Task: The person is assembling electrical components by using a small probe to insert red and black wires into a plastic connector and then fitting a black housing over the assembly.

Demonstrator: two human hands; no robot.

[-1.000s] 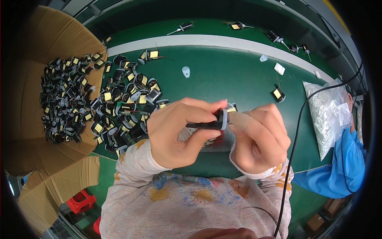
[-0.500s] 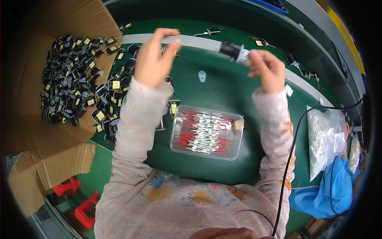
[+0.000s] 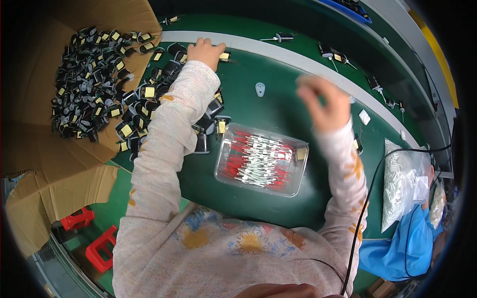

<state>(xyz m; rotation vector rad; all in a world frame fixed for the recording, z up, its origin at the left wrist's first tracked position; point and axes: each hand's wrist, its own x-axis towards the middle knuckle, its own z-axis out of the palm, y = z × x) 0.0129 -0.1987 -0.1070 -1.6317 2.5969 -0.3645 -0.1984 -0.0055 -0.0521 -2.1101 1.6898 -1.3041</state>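
Black yellow-padded device (image 3: 225, 56), 1 of many: on green table (image 3: 283, 111), far end of heap (image 3: 149, 93), just beside left hand (image 3: 204, 52), contact unclear. Left fingers: slightly spread, tips hidden, grip cannot be told. Right hand (image 3: 326, 102): above table, blurred, fingers curled, nothing visible in them. Handling, judged: light, stiff, smooth, somewhat slippery, moderately fragile; best hold, 2 opposite sides of casing, clear of pad

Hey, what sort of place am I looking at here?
Likely a factory assembly station: a cardboard box is heaped with near-identical small black parts, a clear plastic tray holds many red and white pieces, and more black units lie spread along a green strip beyond.
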